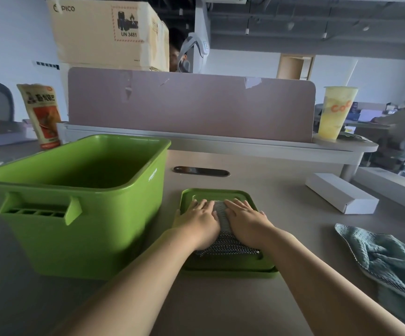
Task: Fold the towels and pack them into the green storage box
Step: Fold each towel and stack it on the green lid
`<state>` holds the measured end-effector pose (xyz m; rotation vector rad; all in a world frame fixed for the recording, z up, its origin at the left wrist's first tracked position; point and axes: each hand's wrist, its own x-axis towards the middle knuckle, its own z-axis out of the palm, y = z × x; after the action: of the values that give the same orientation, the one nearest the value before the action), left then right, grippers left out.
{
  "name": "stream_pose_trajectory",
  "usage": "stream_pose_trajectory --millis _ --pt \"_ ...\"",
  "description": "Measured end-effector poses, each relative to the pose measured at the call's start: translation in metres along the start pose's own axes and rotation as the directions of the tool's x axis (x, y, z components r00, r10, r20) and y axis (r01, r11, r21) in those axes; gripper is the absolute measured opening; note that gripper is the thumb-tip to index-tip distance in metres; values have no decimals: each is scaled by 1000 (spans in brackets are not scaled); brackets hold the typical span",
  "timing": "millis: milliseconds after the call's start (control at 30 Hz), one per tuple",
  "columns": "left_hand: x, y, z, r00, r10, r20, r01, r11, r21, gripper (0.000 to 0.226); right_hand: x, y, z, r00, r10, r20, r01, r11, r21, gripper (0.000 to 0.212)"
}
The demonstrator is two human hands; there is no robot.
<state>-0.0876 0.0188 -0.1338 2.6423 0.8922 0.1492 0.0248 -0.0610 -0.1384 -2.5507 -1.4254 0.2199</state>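
Observation:
A folded grey checked towel [223, 246] lies on the green lid [221, 194], which rests flat on the table right of the green storage box [75, 214]. My left hand [200, 219] and my right hand [245, 218] lie side by side, palms down with fingers straight, pressing on the towel. Most of the towel is hidden under them. The box stands open and its dark inside looks empty. A teal towel [390, 260] lies crumpled at the table's right edge.
A white carton [342, 196] lies at the back right. A grey divider panel [191, 105] runs behind the table, with a yellow drink cup [335, 112] at its right end and a snack bag [42, 115] at its left. A cable slot [201, 171] sits beyond the lid.

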Motion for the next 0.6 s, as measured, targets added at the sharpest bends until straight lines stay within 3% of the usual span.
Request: stream_pose_trajectory --millis 433,600 --pt "-1 1 2 999 -36 15 36 999 -15 53 3 5 5 1000 -19 6 19 1000 -20 51" --pt "0 1 0 998 -42 36 42 999 13 53 -3 1 0 1000 18 -1 -18 998 64 51"
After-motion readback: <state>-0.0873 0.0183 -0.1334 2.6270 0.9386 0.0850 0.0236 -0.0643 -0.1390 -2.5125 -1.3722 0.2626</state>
